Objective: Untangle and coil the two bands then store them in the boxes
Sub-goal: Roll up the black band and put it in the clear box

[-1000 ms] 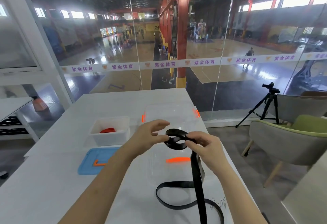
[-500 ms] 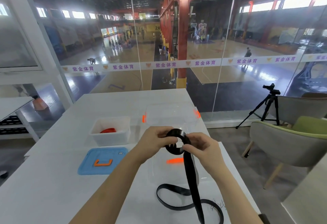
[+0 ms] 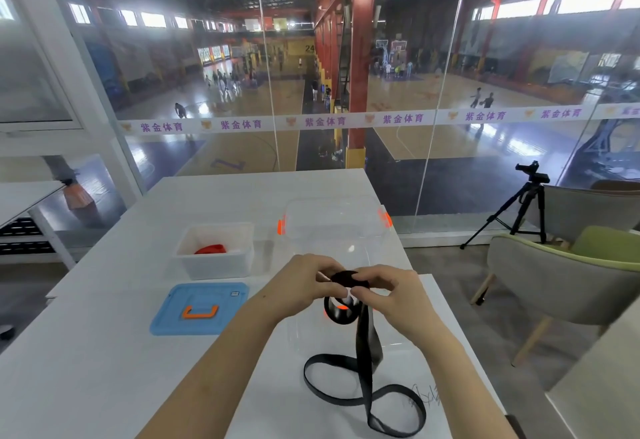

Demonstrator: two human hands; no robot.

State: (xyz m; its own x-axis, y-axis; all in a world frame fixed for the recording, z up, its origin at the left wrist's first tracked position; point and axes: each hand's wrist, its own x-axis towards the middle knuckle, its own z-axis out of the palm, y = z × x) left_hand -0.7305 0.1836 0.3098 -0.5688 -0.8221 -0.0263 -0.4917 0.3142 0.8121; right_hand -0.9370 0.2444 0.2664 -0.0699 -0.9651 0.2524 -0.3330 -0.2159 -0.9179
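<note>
Both hands, my left hand point(image 3: 300, 282) and right hand point(image 3: 388, 295), pinch the black band point(image 3: 364, 341) coil, nearer me than the clear box point(image 3: 334, 222).

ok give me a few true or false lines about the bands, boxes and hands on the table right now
1. Both hands, left hand and right hand, hold the black band. True.
2. The black band is fully coiled. False: a long tail loops loose on the table.
3. The red band lies in the white box. True.
4. The blue lid is on the white box. False: it lies flat on the table, nearer the person.
5. The clear box holds a band. False: none is visible inside.
</note>
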